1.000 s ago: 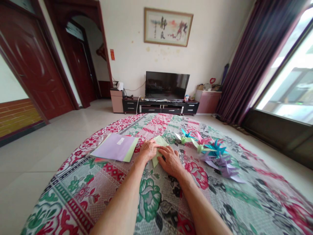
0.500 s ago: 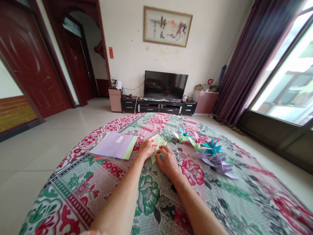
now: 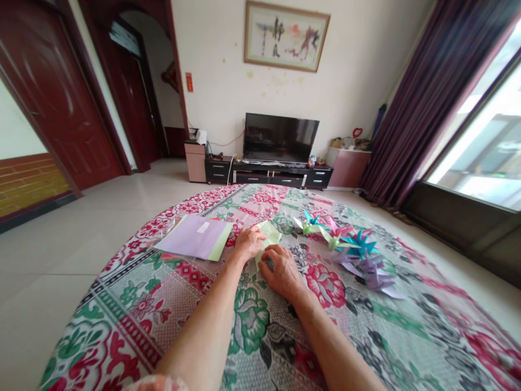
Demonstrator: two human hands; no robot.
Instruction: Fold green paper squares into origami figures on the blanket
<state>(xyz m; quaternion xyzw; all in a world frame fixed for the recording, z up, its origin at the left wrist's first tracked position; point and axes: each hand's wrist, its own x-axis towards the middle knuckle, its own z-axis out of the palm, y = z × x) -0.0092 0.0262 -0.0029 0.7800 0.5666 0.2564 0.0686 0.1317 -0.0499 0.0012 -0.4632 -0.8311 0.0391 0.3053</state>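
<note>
A folded sheet of light green origami paper lies on the table in front of me, partly hidden under my fingers. My left hand presses its fingers together on the paper's left side. At the near part of the sheet, my right hand has curled fingers with the thumb close to the index finger, gripping the paper edge. Exact folds under the fingertips are hidden. To the right stand several folded paper cranes: green ones, blue ones, a pink one and purple ones.
A flat stack of coloured paper, purple on top with a white label, lies left of my hands on clear wrapping. A floral cloth covers the round table. Beyond it are a television and a low black cabinet.
My right hand has slid slightly toward me along the green paper. The left hand stays on the sheet. The whole view has shifted a little.
</note>
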